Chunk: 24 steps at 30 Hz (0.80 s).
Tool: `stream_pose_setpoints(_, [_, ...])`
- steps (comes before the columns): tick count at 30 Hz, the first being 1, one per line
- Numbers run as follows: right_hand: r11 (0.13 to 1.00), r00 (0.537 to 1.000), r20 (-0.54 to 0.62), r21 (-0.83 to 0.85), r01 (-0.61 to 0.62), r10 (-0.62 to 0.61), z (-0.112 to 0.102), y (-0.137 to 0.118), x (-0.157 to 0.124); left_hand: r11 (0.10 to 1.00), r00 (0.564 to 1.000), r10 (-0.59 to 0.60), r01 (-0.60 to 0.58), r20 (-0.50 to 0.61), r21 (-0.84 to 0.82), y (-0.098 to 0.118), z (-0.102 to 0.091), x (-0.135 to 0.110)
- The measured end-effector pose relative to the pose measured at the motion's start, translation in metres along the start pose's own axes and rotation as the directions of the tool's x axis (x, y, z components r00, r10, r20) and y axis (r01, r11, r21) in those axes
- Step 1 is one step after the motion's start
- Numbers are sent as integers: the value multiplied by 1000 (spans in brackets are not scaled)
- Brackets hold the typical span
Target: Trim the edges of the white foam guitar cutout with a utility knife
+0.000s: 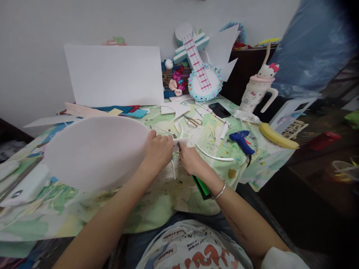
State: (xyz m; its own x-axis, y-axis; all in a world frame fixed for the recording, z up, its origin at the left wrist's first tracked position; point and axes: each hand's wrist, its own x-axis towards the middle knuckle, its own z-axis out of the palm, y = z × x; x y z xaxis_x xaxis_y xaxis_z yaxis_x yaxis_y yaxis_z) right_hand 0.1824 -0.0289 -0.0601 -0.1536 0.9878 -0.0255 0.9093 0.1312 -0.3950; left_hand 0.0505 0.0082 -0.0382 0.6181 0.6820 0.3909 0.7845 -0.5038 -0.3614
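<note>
A large white oval foam board (pixel 98 149) lies flat at the left, with a narrow white strip sticking out at its right end. My left hand (pixel 159 149) is closed on the board where the oval meets this strip. My right hand (pixel 192 158) grips a utility knife (pixel 201 186), its green handle showing below the wrist. The knife's dark tip touches or nearly touches the strip, just right of my left fingers. Curved white offcuts (pixel 214 155) and gold-handled scissors (pixel 193 121) lie beyond my hands.
A blue glue gun (pixel 242 141), a banana (pixel 277 136) and a black phone (pixel 219 110) lie to the right. A lidded tumbler (pixel 256 91) stands behind them. At the back, a decorated toy banjo (pixel 198 63) and a white board (pixel 114 74) lean on the wall.
</note>
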Motion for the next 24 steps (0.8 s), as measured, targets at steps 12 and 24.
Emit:
stream_pose_setpoints(12, [1000, 1000, 14, 7, -11, 11, 2, -3, -10, 999, 999, -33, 33, 2, 17, 5, -2, 0])
stream_pose_setpoints(24, [998, 998, 16, 18, -59, 59, 11, 0, -16, 998, 999, -40, 41, 32, -49, 8, -6, 1])
